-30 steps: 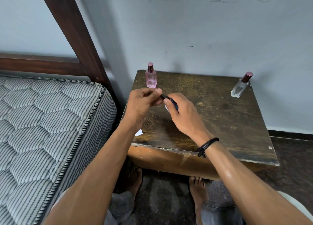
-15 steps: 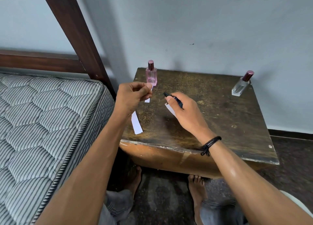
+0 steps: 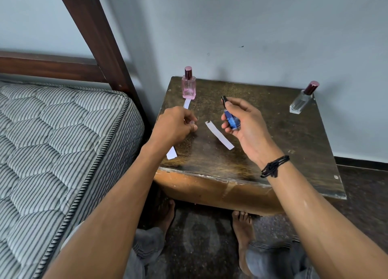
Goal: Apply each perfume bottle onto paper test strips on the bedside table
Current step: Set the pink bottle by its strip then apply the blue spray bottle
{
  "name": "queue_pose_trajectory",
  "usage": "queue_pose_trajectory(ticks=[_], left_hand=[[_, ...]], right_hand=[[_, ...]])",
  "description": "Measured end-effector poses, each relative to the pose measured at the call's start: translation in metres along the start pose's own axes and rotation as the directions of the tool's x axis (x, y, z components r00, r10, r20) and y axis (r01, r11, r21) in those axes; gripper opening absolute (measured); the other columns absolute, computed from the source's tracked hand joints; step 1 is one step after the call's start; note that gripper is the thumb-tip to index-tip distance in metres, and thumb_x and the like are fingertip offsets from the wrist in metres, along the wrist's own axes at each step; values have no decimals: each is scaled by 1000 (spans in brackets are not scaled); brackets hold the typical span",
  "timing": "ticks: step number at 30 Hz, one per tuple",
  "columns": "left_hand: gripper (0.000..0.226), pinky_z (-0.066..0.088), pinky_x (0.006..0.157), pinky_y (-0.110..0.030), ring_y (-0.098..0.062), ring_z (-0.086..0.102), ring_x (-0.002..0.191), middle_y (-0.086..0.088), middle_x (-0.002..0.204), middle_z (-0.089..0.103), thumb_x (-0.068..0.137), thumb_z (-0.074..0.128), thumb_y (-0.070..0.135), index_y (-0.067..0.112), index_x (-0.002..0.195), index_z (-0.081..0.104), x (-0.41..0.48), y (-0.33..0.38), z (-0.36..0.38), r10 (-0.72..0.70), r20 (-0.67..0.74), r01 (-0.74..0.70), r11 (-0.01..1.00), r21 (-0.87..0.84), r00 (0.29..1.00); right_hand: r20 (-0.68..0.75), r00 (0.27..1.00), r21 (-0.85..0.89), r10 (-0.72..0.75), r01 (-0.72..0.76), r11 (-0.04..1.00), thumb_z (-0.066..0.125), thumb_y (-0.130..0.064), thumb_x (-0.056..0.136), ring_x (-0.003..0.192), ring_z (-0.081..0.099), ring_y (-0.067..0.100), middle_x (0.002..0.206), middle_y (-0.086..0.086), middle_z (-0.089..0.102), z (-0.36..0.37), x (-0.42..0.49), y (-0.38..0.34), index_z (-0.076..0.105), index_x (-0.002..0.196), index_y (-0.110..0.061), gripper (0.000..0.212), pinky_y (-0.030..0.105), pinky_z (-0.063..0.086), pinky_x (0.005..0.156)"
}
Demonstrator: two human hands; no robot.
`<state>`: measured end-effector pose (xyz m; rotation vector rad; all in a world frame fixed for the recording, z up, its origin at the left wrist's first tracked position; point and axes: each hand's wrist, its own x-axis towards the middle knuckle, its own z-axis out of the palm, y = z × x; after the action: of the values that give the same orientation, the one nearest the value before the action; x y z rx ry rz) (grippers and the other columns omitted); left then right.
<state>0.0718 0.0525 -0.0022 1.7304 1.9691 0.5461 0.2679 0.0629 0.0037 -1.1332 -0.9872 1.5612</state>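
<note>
My right hand [image 3: 245,125] grips a small blue perfume bottle [image 3: 231,120] with a black cap, held above the middle of the wooden bedside table [image 3: 283,136]. My left hand [image 3: 176,127] pinches a white paper strip [image 3: 186,103] near the table's left edge; the strip's two ends stick out beyond the hand. A second strip [image 3: 219,135] lies flat on the table between my hands. A pink bottle [image 3: 189,85] stands at the back left corner, just behind the held strip. At the back right corner stands a clear bottle [image 3: 302,101] with a dark red cap.
A striped mattress [image 3: 52,142] and a dark wooden bed post [image 3: 98,37] are close on the left of the table. The grey wall runs right behind it. My bare feet [image 3: 243,226] rest on the dark floor under the front edge.
My hands came apart. The left hand carried a strip leftward and down toward the table. The right hand turned palm up, showing the blue bottle and uncovering the second strip.
</note>
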Motion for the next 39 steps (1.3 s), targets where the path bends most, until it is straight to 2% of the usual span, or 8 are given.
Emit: queue_pose_trajectory(ticks=[6, 14, 18, 21, 24, 29, 34, 39], left_hand=[[14, 51, 81, -28, -15, 66, 88, 9, 88, 68, 85, 76, 20, 27, 98, 76, 0, 0, 2, 7, 26, -8, 1000, 20, 1000], [22, 53, 85, -29, -13, 67, 87, 10, 88, 71, 80, 81, 15, 26, 99, 77, -1, 4, 2, 7, 57, -8, 1000, 29, 998], [29, 51, 84, -29, -11, 64, 88, 11, 96, 70, 77, 85, 26, 28, 104, 75, -1, 3, -2, 18, 89, -21, 999, 34, 996], [28, 48, 84, -26, -9, 63, 89, 12, 98, 69, 81, 81, 36, 26, 106, 74, 2, 4, -1, 45, 52, -45, 999, -2, 998], [25, 43, 80, -23, -10, 59, 91, 6, 99, 70, 87, 76, 36, 22, 107, 75, 5, 10, 7, 96, -1, -96, 995, 22, 995], [24, 47, 96, -38, -23, 51, 114, 0, 107, 68, 90, 71, 34, 18, 108, 74, 6, 18, 26, 155, -47, -148, 982, 114, 987], [20, 46, 98, -47, -30, 51, 113, -3, 110, 69, 91, 69, 30, 17, 106, 75, 6, 26, 32, 156, -94, -133, 967, 215, 983], [12, 47, 95, -47, -30, 53, 111, -2, 106, 69, 90, 70, 24, 17, 97, 76, 7, 28, 36, 139, -130, -107, 968, 228, 982]], right_hand=[[-81, 996, -46, -41, 37, 998, 65, -15, 99, 61, 59, 16, 82, 9, 64, -7, 4, -3, 71, 117, -20, 20, 28, 50, 60], [-84, 996, -87, -41, 34, 996, 66, -16, 99, 61, 60, 16, 82, 9, 65, -7, 4, -1, 72, 113, -22, 17, 29, 50, 61], [-80, 995, -129, -67, 56, 990, 64, -16, 100, 62, 60, 18, 84, 10, 64, -12, 3, -1, 70, 119, -24, 22, 29, 51, 61], [-58, 994, -159, -88, 78, 984, 62, -15, 101, 62, 61, 16, 86, 10, 62, -17, 0, -1, 68, 124, -28, 27, 28, 52, 60], [-48, 994, -190, -102, 91, 978, 62, -16, 102, 62, 61, 17, 86, 10, 62, -21, -4, 0, 69, 125, -28, 27, 29, 53, 62], [-32, 994, -226, -103, 93, 970, 63, -17, 101, 63, 61, 19, 85, 9, 61, -24, -10, 3, 71, 122, -29, 26, 32, 52, 65], [-22, 994, -251, -105, 96, 963, 63, -17, 101, 65, 61, 21, 85, 10, 61, -29, -15, 3, 71, 121, -30, 25, 31, 52, 64], [-16, 995, -279, -103, 95, 956, 63, -18, 102, 66, 61, 20, 86, 9, 60, -36, -15, 1, 70, 122, -32, 26, 29, 51, 62]])
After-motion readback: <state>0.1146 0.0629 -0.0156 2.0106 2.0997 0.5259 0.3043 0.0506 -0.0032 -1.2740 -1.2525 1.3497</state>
